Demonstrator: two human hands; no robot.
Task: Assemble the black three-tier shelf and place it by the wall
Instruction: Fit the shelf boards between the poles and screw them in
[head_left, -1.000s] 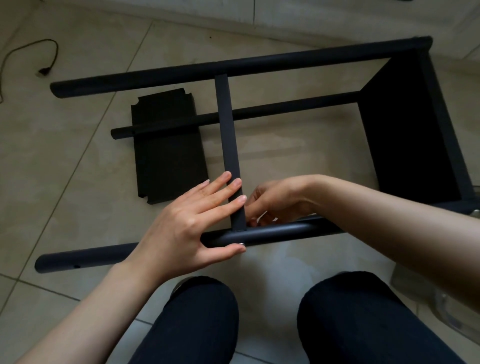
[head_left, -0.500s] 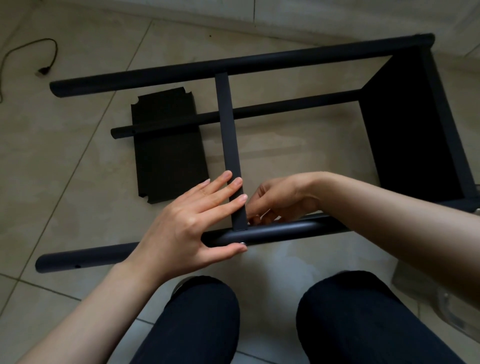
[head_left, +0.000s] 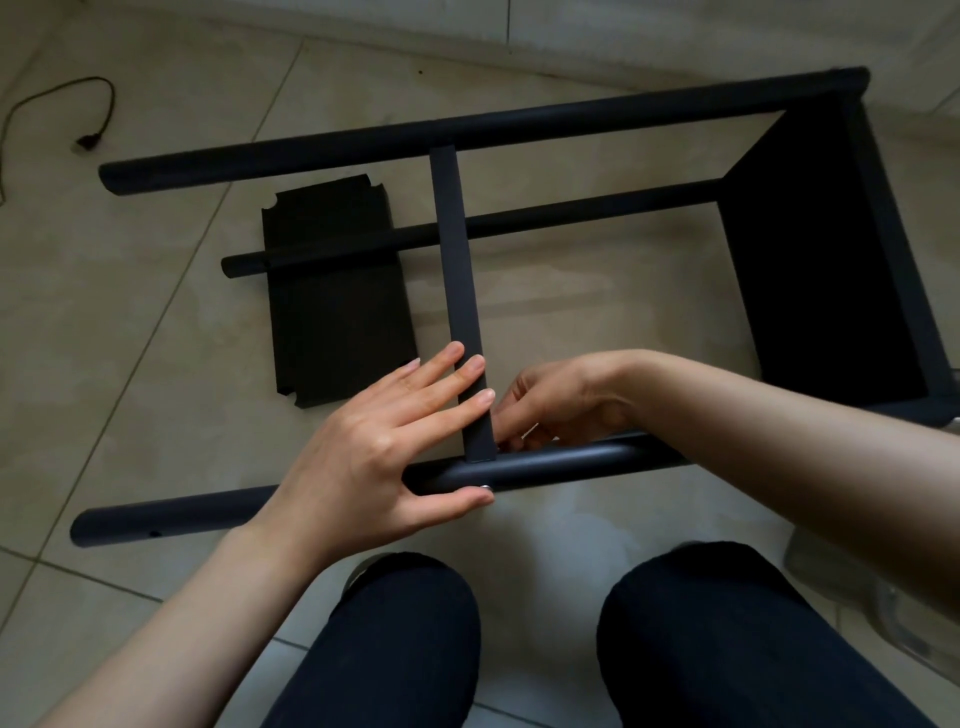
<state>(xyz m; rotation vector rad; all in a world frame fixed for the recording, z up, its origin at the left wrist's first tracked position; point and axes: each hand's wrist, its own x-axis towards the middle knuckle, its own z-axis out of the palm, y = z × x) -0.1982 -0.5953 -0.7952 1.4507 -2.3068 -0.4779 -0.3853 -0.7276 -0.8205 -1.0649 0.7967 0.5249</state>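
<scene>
Left hand (head_left: 384, 452) steadies crossbar (head_left: 457, 291) with straight fingers; right hand (head_left: 556, 405) pinches something behind; loose panel (head_left: 332, 312) nearby.

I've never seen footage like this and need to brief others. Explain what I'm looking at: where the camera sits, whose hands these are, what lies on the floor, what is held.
There is no machine here. A camera worn on a person's head looks down at their two bare hands and dark-trousered knees.

On the beige tiled floor lies a half-built black metal shelf frame on its side: long round tubes, one solid black panel fitted at the right end.

The left hand lays straight fingers on a flat black crossbar, thumb under the near black tube where they meet. The right hand curls its fingers at that joint round something small and pale, too hidden to name.

A loose flat black panel with notched corners and a thin dark cable also lie on the floor.
</scene>
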